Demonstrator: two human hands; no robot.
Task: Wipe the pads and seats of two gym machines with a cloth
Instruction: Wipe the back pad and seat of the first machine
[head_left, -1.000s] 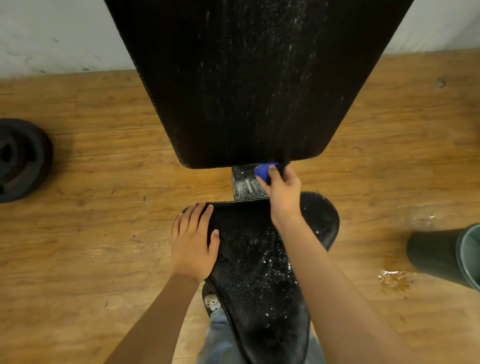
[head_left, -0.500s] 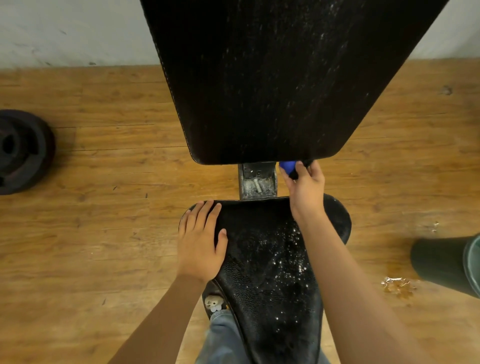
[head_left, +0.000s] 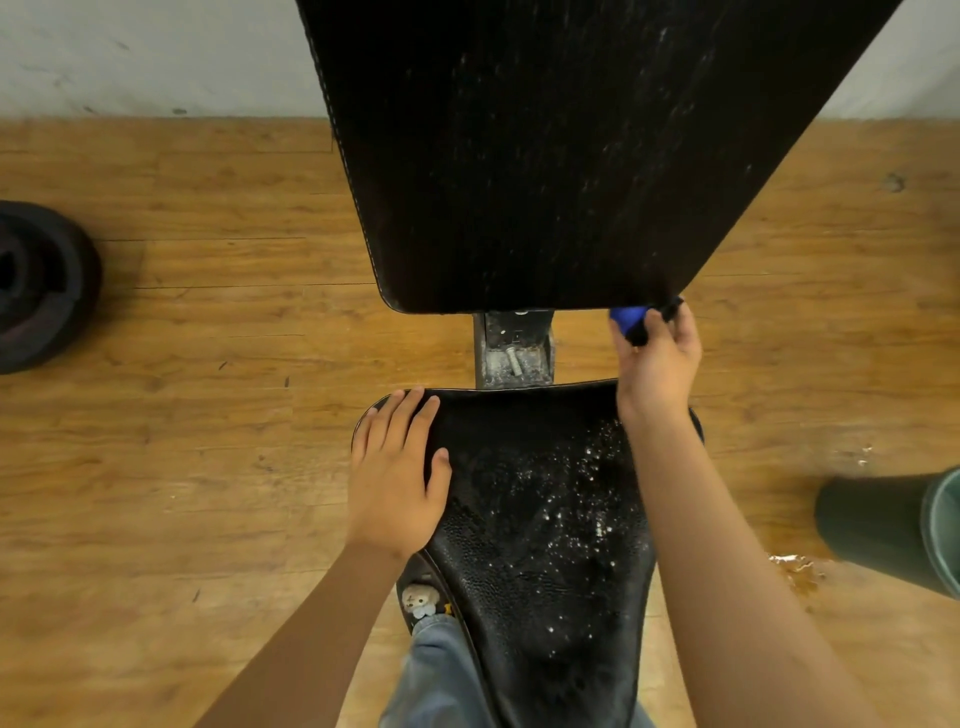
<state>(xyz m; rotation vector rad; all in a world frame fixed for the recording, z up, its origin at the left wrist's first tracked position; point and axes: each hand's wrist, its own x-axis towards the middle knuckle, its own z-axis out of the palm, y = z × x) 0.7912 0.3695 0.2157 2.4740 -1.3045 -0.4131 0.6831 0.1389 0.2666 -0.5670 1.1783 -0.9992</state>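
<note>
A black bench seat (head_left: 540, 535), wet with droplets, lies below me. Beyond it rises the large black back pad (head_left: 545, 156), streaked with moisture. A metal bracket (head_left: 514, 348) joins the two. My left hand (head_left: 397, 478) rests flat on the seat's left front corner, fingers straight. My right hand (head_left: 657, 364) grips a small blue cloth (head_left: 631, 319) against the back pad's lower right edge; most of the cloth is hidden under my fingers.
Wooden floor all around. A stack of dark weight plates (head_left: 36, 286) lies at the far left. A dark green bucket (head_left: 893, 525) stands at the right edge, with a wet patch (head_left: 795, 566) beside it. My shoe (head_left: 423, 603) shows under the seat.
My right hand has slid the cloth rightward along the back pad's bottom edge, from the bracket to the right corner. My left hand stays on the seat.
</note>
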